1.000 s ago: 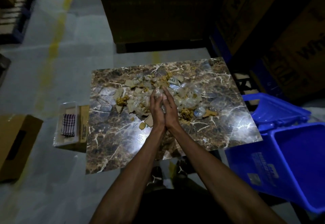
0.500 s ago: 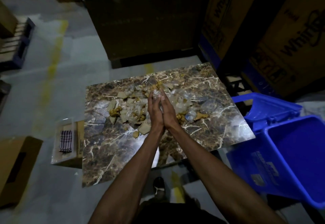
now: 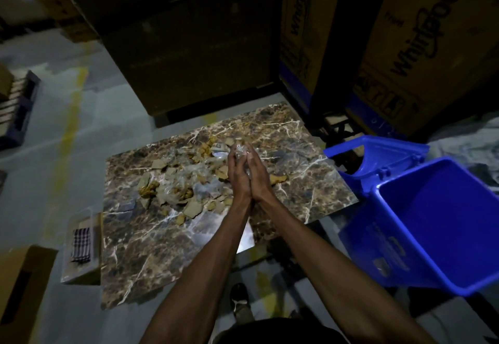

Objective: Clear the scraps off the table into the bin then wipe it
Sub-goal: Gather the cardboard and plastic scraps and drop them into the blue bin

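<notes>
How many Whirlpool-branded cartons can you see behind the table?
2. One Whirlpool carton stands just past the table's far right corner; the other Whirlpool carton is further right, behind the blue bin. The dark unlabelled boxes may hide more.

both bare forearms reach forward from the bottom of the view and come together at the wrists. the left hand [image 3: 239, 175] and the right hand [image 3: 256, 173] stand palm to palm, heels pressed against each other, the fingers pointing away from the body and slightly up. the fingers are a little curved, so a small hollow stays between the palms, and a bit of crumpled clear plastic shows at the fingertips [image 3: 249, 152]. the grip is made by the two hands together, not by one alone. both elbows are spread wide and the forearms make a narrow v shape.
</notes>
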{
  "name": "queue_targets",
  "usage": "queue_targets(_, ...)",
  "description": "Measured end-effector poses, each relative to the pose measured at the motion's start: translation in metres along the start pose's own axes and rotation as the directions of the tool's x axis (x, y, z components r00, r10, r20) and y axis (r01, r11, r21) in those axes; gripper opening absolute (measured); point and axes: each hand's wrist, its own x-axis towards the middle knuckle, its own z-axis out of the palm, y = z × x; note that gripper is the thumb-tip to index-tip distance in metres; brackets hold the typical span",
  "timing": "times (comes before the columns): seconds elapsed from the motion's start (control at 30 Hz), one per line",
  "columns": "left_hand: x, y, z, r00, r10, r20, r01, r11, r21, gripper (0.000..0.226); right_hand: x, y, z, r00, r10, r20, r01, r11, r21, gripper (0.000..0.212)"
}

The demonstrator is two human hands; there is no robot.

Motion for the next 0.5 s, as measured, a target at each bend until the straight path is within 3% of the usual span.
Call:
queue_targets(0.07, -0.019, 0.014, 0.019, 0.994, -0.089, 0.065, 0.099, 0.979, -0.175, 0.052, -0.001, 0.003, -0.026, 0.998, 0.032, -0.050, -0.033, 0.999, -0.017, 0.045)
queue_targets(0.1, -0.024, 0.018, 0.033, 0.994, -0.110, 0.024, 0.113, 0.967, -0.227, 0.056, -0.002, 0.002, -0.042, 0.998, 0.037, -0.060, -0.038, 0.999, -0.012, 0.046)
queue_targets(0.2, -0.038, 0.035, 0.063, 0.993, -0.101, 0.054, 0.105, 0.991, -0.086, 0.042, -0.009, 0.000, -0.083, 0.996, 0.063, -0.069, -0.064, 0.998, -0.011, 0.046)
queue_targets(0.3, -0.052, 0.044, 0.091, 0.969, -0.179, 0.171, 0.224, 0.929, -0.295, 0.043, -0.013, 0.001, -0.114, 0.993, 0.070, -0.097, -0.071, 0.997, -0.006, 0.046)
queue_targets(0.37, -0.058, 0.044, 0.106, 0.969, -0.183, 0.164, 0.227, 0.922, -0.313, 0.043, -0.015, 0.001, -0.129, 0.987, 0.079, -0.137, -0.079, 0.997, 0.006, 0.046)
queue_targets(0.5, -0.067, 0.049, 0.135, 0.924, -0.238, 0.298, 0.328, 0.894, -0.304, 0.051, -0.020, 0.005, -0.159, 0.978, 0.086, -0.190, -0.084, 0.996, 0.017, 0.046)
